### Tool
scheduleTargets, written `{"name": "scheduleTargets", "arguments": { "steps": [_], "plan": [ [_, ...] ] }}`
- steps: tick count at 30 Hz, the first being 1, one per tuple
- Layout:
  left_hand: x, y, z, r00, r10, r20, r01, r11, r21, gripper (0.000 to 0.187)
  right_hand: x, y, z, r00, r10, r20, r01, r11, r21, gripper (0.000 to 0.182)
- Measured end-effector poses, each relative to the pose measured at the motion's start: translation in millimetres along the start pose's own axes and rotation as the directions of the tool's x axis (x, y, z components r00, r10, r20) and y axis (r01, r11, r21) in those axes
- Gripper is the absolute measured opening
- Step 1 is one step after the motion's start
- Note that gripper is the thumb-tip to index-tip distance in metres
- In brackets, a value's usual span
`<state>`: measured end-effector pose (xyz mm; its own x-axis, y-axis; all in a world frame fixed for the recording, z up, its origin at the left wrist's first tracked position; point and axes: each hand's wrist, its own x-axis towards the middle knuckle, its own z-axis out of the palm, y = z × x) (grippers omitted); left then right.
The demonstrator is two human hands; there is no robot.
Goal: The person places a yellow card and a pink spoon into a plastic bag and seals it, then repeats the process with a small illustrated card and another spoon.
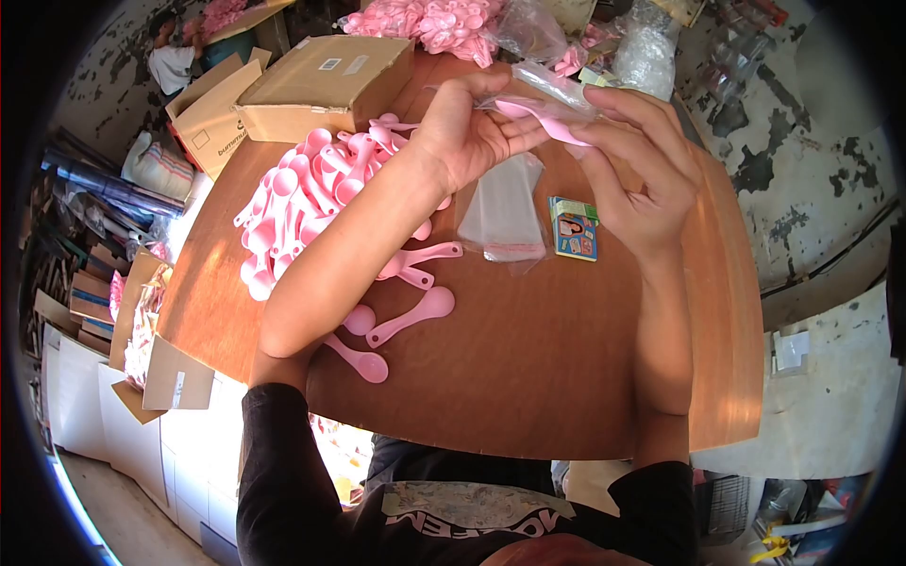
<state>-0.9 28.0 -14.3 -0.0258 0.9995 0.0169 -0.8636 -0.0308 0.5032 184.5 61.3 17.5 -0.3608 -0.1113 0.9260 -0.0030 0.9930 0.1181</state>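
Observation:
A pink measuring spoon (540,117) is held up over the far part of the table, slanting between both hands. My right hand (651,174) pinches its lower right end between thumb and fingers. My left hand (469,137) is turned palm up at the other end, its fingers closed on a clear plastic bag (557,87) around the spoon. Below the hands lies a stack of clear plastic bags (500,212). Next to it sits a small pile of colourful printed cards (574,231). A heap of pink spoons (307,189) is beyond my left forearm, with several loose spoons (415,316) nearer me.
A closed cardboard box (326,83) stands on the back left of the wooden table (528,368). Bagged pink spoons (434,24) are piled at the back. An open carton (175,368) is left of the table. A person (173,61) is in the far left background.

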Motion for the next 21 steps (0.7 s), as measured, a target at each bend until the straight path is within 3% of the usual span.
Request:
{"name": "scheduleTargets", "arguments": {
  "steps": [5,9,11,13,15,16,18,19,21],
  "plan": [
    [-4,-5,2,0.995,-0.047,0.085,0.039,0.994,0.097,0.034,-2,0,3,0.998,0.045,0.037,-0.044,0.999,-0.026,0.018],
    [-8,-7,7,0.986,-0.107,0.125,0.071,0.962,0.262,0.041,0,-1,1,0.986,0.148,0.078,-0.154,0.985,0.073,0.015],
    [-4,-6,2,0.982,-0.145,0.121,0.110,0.960,0.259,0.044,-1,-1,-4,0.980,0.176,0.096,-0.187,0.975,0.123,0.015],
    [-3,-7,1,0.976,-0.183,0.119,0.148,0.955,0.257,0.048,2,-7,-15,0.918,0.356,0.176,-0.373,0.925,0.074,0.013],
    [-6,-8,5,0.985,-0.007,-0.170,0.058,0.952,0.299,0.060,13,-20,-36,0.786,0.560,0.260,-0.577,0.817,-0.014,0.017],
    [-6,-8,7,0.986,-0.004,-0.167,0.054,0.954,0.296,0.060,15,-17,-46,0.788,0.557,0.263,-0.574,0.819,-0.016,0.017],
    [-5,-10,8,0.892,0.306,-0.332,-0.162,0.903,0.399,0.061,14,-14,-62,0.824,0.542,0.166,-0.553,0.833,0.027,0.017],
    [-3,-10,2,0.894,0.301,-0.333,-0.156,0.904,0.398,0.061,14,-16,-64,0.821,0.546,0.165,-0.557,0.830,0.024,0.017],
    [3,-8,-11,0.831,0.532,-0.163,-0.373,0.751,0.545,0.062,15,-20,-67,0.763,0.646,0.023,-0.647,0.761,0.043,0.027]
  ]
}}
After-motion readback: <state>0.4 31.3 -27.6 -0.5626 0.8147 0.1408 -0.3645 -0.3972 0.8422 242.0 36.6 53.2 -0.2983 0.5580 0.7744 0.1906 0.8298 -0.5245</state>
